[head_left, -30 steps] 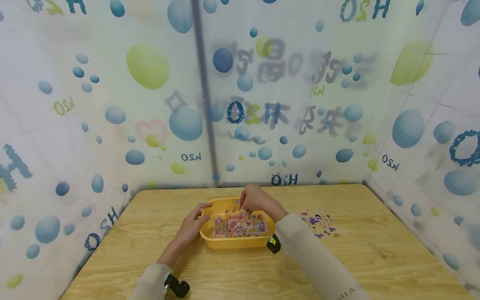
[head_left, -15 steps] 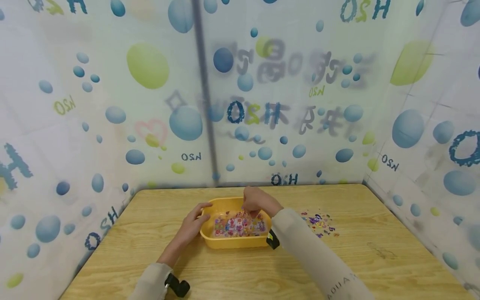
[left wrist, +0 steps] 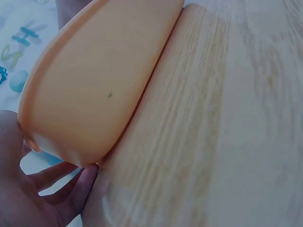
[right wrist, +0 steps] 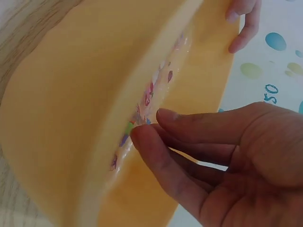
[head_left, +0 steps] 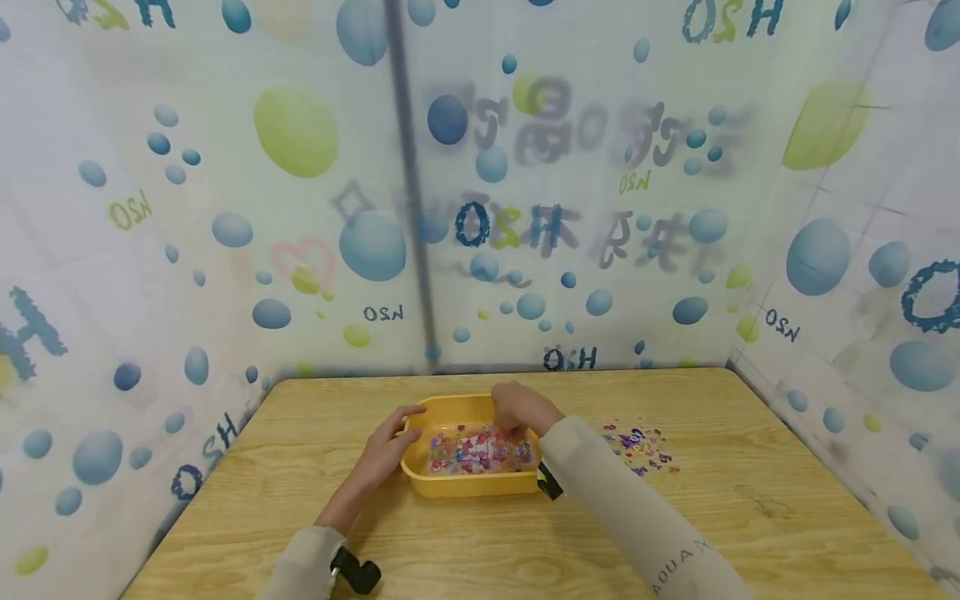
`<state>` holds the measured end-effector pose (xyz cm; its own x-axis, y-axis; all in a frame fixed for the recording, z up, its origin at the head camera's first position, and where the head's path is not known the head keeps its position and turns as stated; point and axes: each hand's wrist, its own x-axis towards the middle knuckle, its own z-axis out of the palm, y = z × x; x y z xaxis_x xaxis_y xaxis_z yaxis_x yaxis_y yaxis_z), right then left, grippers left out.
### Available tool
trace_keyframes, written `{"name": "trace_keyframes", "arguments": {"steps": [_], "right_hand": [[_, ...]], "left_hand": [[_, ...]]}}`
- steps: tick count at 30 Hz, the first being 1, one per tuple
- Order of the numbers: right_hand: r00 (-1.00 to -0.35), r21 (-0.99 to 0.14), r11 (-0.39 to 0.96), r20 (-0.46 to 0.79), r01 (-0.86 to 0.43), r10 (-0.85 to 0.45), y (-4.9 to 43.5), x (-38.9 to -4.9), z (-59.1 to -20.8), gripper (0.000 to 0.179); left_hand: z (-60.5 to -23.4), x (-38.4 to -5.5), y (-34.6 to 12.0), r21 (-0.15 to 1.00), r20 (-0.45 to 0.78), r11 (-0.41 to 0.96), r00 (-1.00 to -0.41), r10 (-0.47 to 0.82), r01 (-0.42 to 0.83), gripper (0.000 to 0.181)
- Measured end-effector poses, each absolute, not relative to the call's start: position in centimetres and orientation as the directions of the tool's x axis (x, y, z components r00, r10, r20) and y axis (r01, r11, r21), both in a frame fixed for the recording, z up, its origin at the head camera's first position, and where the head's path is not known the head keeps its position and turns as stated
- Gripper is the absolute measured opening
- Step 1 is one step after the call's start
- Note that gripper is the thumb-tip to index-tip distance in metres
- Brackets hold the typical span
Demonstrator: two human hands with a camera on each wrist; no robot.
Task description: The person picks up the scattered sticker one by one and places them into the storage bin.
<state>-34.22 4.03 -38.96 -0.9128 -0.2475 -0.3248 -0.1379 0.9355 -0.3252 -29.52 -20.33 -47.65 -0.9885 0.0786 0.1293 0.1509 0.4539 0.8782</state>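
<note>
A yellow plastic basin (head_left: 480, 483) stands on the wooden table, small multicoloured pieces (head_left: 480, 450) spread over its bottom with a clear, glossy shine among them. My left hand (head_left: 386, 446) grips the basin's left end, thumb at the rim; in the left wrist view its other fingertips (left wrist: 87, 172) press low on the outer wall. My right hand (head_left: 517, 406) reaches over the basin's right part, fingers down inside. In the right wrist view, thumb and index finger are bent toward each other, with coloured bits showing between the tips; I cannot tell whether any is pinched.
More small coloured pieces (head_left: 641, 447) lie scattered on the wooden table (head_left: 420, 546), right of the basin and beyond the right sleeve. A patterned curtain (head_left: 600, 250) hangs behind the table and along both sides.
My right hand has moved slightly right and lower into the basin, and the coloured pieces have shifted somewhat. My left hand keeps its place on the basin.
</note>
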Motion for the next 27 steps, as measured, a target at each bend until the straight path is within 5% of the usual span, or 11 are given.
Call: {"name": "trace_keyframes", "arguments": {"steps": [27], "right_hand": [[-0.887,-0.282,0.949,-0.389,-0.143,-0.249,3.8,-34.4,-40.8,0.008]], "left_hand": [[-47.7,-29.6,-20.1,0.877,0.143,0.453,-0.988,0.065,0.157,0.038]]}}
